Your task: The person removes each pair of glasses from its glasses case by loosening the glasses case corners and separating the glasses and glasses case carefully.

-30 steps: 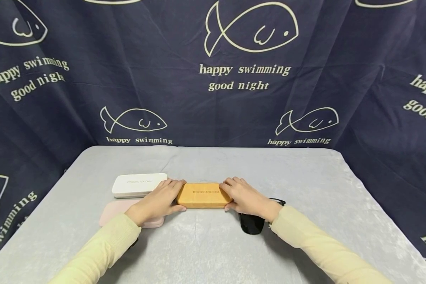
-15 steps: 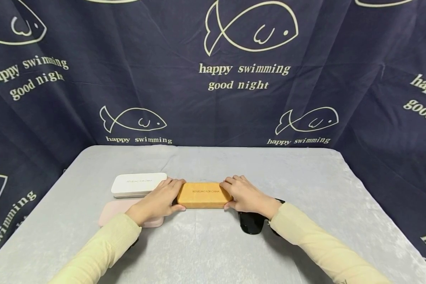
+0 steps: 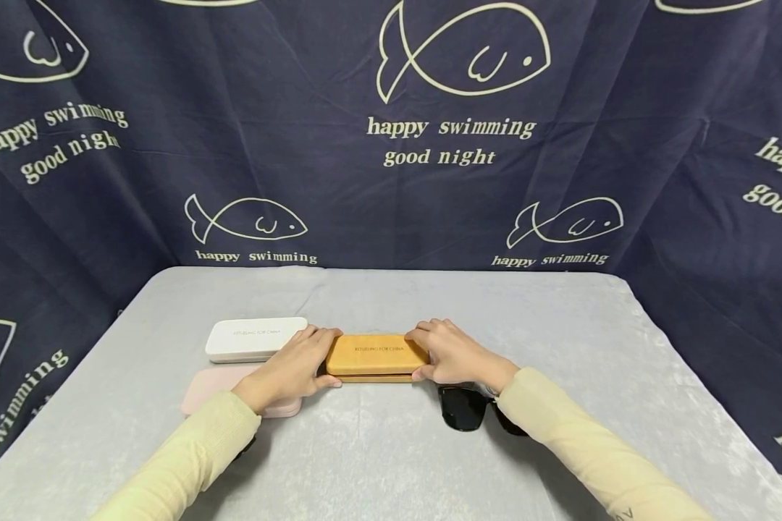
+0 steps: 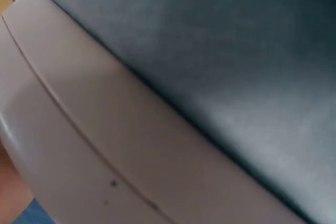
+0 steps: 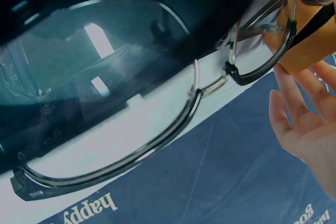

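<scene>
An orange-yellow glasses case [image 3: 378, 354] with dark lettering on its lid lies mid-table. A thin dark gap shows along its front, between lid and base. My left hand [image 3: 295, 363] grips its left end, thumb at the front and fingers on the far side. At the right end my right hand [image 3: 456, 353] holds the case, its fingers at the lid and thumb at the front corner. Black sunglasses [image 3: 463, 410] lie below my right wrist. The right wrist view shows eyeglasses [image 5: 178, 129] up close, with my right hand at the orange case beyond them.
A white glasses case [image 3: 254, 336] lies left of my left hand. In front of it, partly under my left forearm, is a pink glasses case [image 3: 211, 383], large in the left wrist view. Something black [image 3: 246, 447] peeks out by the left sleeve. Dark curtains surround the table [image 3: 560, 311].
The lid of the orange case has risen slightly, opening a gap at the front. My right hand has shifted up a little, showing more of the sunglasses. My left hand has stayed put.
</scene>
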`<state>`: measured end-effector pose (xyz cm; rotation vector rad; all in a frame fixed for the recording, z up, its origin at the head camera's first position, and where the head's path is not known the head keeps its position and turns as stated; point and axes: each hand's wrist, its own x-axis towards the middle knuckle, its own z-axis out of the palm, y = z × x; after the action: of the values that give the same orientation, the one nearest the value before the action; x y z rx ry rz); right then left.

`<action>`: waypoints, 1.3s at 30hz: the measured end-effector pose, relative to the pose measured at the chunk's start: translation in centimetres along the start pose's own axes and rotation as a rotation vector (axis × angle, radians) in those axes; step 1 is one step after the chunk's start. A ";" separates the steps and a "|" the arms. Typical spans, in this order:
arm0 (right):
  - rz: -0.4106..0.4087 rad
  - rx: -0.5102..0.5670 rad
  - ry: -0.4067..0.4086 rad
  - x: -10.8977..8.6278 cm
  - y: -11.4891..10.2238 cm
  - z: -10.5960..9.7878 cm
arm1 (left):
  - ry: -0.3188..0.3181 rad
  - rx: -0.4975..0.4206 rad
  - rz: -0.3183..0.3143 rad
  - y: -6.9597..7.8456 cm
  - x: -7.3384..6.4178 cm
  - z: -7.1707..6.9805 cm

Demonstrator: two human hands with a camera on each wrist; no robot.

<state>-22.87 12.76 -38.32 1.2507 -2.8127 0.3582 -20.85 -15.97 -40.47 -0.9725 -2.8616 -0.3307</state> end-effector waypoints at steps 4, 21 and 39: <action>-0.001 0.036 -0.022 0.0 0.3 -0.2 | 0.004 -0.001 -0.014 0.0 0.1 0.0; -0.050 0.211 -0.104 0.5 1.4 -1.1 | 0.000 -0.015 -0.034 -0.1 0.2 -0.1; -0.066 0.269 -0.120 1.3 1.9 -1.7 | 0.014 -0.067 -0.127 0.1 0.2 0.0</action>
<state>-25.26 13.41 -36.89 1.4559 -2.8871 0.7006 -20.96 -15.77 -40.38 -0.7960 -2.9236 -0.4451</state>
